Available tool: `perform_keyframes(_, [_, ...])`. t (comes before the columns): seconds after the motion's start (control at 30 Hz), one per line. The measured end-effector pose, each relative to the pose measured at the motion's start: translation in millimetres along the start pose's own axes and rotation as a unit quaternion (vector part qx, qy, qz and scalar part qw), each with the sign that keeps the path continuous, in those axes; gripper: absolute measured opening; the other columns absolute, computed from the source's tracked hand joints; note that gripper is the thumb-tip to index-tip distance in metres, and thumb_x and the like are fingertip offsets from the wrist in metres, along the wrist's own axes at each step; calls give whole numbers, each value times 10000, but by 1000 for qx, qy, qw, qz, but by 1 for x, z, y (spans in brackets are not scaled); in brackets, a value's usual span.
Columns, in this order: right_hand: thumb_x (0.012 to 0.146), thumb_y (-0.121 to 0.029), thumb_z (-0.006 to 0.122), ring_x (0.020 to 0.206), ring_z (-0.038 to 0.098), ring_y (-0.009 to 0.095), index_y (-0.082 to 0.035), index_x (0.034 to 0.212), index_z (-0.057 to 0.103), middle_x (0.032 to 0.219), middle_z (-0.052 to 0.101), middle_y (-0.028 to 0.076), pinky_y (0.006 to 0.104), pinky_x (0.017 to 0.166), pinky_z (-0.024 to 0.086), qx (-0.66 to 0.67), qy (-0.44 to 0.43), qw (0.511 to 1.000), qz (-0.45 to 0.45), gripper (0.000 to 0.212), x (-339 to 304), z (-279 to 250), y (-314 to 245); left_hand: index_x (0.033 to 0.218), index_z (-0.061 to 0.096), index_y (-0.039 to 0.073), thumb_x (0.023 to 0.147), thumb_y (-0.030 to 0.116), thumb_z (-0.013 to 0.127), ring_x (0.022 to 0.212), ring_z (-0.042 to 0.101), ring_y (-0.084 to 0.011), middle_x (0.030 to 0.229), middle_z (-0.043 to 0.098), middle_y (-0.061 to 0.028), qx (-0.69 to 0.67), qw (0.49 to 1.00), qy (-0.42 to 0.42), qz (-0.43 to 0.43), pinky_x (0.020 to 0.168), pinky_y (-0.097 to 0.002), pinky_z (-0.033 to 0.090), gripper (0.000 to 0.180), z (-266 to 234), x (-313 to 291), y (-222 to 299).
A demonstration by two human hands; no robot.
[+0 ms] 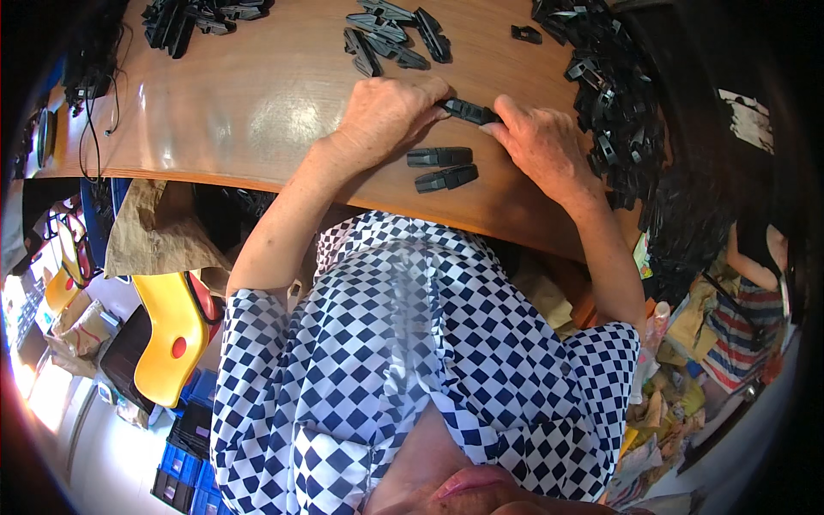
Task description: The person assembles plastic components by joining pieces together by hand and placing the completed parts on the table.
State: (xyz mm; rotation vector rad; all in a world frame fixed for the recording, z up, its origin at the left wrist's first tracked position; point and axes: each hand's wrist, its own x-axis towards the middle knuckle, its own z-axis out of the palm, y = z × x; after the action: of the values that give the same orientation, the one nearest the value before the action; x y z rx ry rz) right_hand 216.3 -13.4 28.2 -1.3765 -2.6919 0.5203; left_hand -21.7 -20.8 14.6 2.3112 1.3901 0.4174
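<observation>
Between my two hands, just above the wooden table (pixel 283 103), is a black elongated plastic part (pixel 469 111). My left hand (pixel 390 110) pinches its left end, and the fingers of my right hand (pixel 541 142) close on its right end. Below it, nearer to me, two similar black plastic parts (pixel 440 157) lie side by side on the tabletop. Beyond my left hand rests a loose group of dark plastic pieces (pixel 382 30). What my fingertips cover at each end of the held part is hidden.
A long heap of black parts (pixel 605 112) runs along the table's right side. Another pile (pixel 184 21) lies at the far left, near a thin black cable (pixel 92 137). One small black piece (pixel 526 34) sits apart. A yellow chair (pixel 167 335) stands below left; a person (pixel 755 257) is at right.
</observation>
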Motion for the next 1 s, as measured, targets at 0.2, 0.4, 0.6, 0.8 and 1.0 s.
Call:
perform_keyframes(0.2, [920, -234, 678, 742, 675, 403, -72, 931, 512, 718, 658, 170, 500, 632, 533, 46, 28, 999, -7, 232, 12, 10, -11, 1096, 668, 110, 890, 197, 676, 788, 692, -310, 882, 708, -97, -30, 999, 8, 16, 667, -418, 546, 223, 5, -1, -6])
perform_keyframes(0.4, [905, -223, 698, 743, 651, 387, -42, 935, 566, 749, 645, 167, 472, 656, 508, 132, 9, 991, -3, 226, 27, 1, 1, 1099, 662, 121, 905, 193, 660, 822, 691, -317, 941, 693, -104, -9, 999, 34, 18, 689, -418, 552, 207, 1, -8, -5])
perform_keyframes(0.6, [910, -121, 657, 992, 629, 333, -38, 1075, 611, 1065, 587, 121, 438, 836, 526, 23, 192, 980, -55, 191, 59, -7, 50, 1137, 628, 120, 845, 61, 650, 1073, 613, -283, 1120, 628, -48, 146, 973, 177, 38, 830, -398, 557, 299, -42, -14, -42])
perform_keyframes(0.8, [933, -37, 570, 1017, 635, 341, -50, 1143, 606, 1104, 592, 116, 449, 892, 543, -90, 175, 980, -34, 213, 91, 13, 92, 1115, 604, 102, 858, 52, 633, 1054, 616, -298, 1118, 649, -47, 243, 968, 5, 58, 834, -401, 559, 263, -59, 1, -60])
perform_keyframes(1.0, [962, -96, 591, 921, 618, 365, -84, 1098, 588, 1026, 587, 126, 439, 788, 516, -82, 173, 981, -11, 136, 87, 11, 100, 1274, 531, 77, 935, 38, 630, 1046, 659, -233, 1137, 671, -99, -83, 990, 77, -85, 867, -341, 562, 356, -39, -10, -44])
